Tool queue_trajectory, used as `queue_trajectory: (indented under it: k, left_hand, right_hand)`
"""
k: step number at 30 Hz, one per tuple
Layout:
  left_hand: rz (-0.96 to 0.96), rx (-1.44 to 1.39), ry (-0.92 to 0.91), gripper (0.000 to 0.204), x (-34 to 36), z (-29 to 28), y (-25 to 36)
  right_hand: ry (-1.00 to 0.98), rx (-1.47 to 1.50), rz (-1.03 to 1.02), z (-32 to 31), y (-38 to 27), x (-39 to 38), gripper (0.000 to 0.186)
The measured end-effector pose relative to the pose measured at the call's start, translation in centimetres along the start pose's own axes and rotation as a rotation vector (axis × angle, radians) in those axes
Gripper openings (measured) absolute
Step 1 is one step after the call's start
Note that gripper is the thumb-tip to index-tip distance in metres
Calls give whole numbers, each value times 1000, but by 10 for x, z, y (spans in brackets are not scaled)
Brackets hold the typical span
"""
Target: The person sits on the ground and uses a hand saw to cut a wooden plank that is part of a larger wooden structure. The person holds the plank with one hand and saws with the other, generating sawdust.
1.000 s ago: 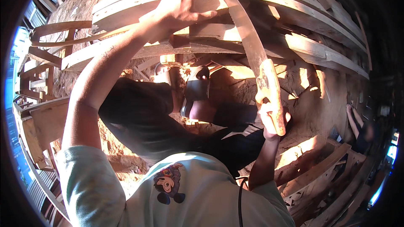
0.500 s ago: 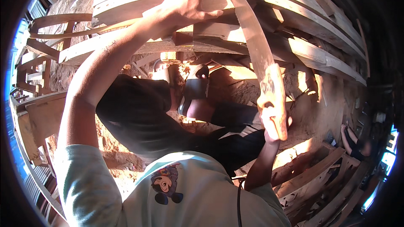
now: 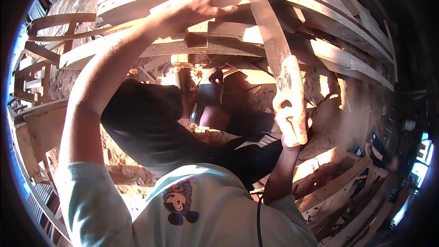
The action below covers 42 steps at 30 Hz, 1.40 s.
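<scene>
My right hand (image 3: 289, 129) is wrapped round the worn wooden handle of a handsaw (image 3: 270, 32). The saw's long metal blade runs away from me across the stacked timber, its toothed edge facing left. Left of the blade, my left hand (image 3: 199, 1) lies with thumb and fingers apart on a thick pale plank (image 3: 141, 8). The blade's far end runs out at the top of the picture, and whether its teeth are in the wood there I cannot tell. A nearer beam (image 3: 167, 48) passes below the left hand and behind the saw.
A small wood block (image 3: 349, 2) sits on the boards at the far right. Wooden frames (image 3: 42, 57) stand at the left, and more timber (image 3: 338, 184) lies at the lower right. My legs (image 3: 155, 123) are bent beneath the beams. Another person (image 3: 380, 151) is at the right edge.
My right hand and the saw have moved a short way forward and slightly left. My left hand stays spread on the plank. The person at the right has shifted slightly.
</scene>
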<state>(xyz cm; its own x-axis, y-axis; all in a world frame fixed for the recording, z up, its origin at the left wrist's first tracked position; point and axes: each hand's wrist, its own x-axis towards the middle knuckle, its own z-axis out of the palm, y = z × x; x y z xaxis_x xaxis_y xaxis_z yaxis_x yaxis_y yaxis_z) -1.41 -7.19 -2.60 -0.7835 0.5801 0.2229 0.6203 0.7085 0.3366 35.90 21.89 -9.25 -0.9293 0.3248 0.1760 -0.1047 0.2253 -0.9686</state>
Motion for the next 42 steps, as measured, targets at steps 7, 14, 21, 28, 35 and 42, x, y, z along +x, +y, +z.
queue_trajectory:
  k: [7,14,21,28,35,42]
  left_hand:
    - [326,446,206,103,-12,6,-32]
    - [-70,27,-101,108,3,-28,11]
    - [325,873,146,103,-19,-16,-22]
    - [15,341,-217,102,-1,-42,23]
    - [-266,-210,14,94,-11,-2,-3]
    - [238,369,-13,89,-19,-5,-30]
  right_hand:
    - [-51,254,289,-41,-82,-45,11]
    - [92,311,249,2,-15,0,21]
    - [101,582,525,-27,-42,-33,31]
    - [57,1468,789,-19,-19,-2,45]
    - [256,1849,951,-10,-56,15,58]
    - [53,1211,762,-14,-74,18,39]
